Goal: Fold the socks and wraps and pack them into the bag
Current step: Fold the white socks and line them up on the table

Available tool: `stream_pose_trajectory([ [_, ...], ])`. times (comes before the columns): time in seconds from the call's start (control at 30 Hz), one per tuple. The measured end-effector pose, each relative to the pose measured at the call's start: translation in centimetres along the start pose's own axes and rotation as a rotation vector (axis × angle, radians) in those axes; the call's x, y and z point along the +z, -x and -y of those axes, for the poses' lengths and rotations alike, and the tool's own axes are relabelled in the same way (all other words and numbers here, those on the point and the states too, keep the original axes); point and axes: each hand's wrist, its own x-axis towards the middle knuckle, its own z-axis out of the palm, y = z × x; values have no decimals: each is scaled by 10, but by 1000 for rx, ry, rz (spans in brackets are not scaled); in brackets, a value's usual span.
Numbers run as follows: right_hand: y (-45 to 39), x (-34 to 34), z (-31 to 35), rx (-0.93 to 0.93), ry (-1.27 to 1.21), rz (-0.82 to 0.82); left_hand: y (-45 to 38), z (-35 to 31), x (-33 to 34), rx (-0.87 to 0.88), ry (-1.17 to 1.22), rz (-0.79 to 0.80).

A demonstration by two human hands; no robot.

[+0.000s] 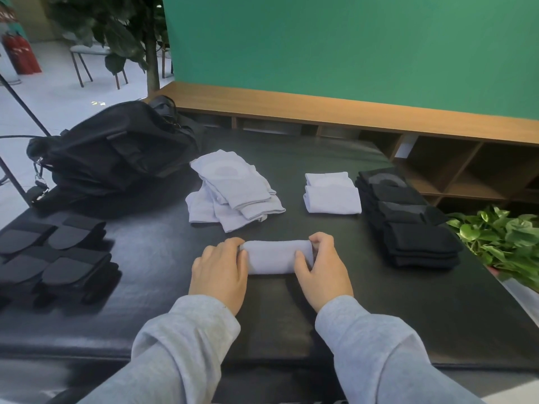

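The black duffel bag (113,158) lies well beyond and left of the grip, nearer the left hand (221,269). The loose white socks (233,191) lie just beyond the grip. The white sock roll (277,256) lies crosswise, its long axis left to right; the left hand cups one end, the right hand (320,263) pinches the other.
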Motion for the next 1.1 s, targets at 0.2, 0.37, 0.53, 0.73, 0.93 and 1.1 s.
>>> stream_pose_trajectory([
  [0.2,0,16,-9,-560,226,-236,0,7,6,3,31,-46],
  [0.37,9,27,-6,-599,505,14,-1,9,9,47,12,-34],
  [0.53,20,37,5,-465,432,135,-2,8,11,184,-23,15],
  [0.73,17,37,4,-438,444,142,-3,6,9,255,-199,234],
  [0.93,11,33,-2,-437,455,149,-4,2,9,211,-250,307],
  [1.1,7,26,-7,-415,439,135,-1,5,9,249,-209,264],
])
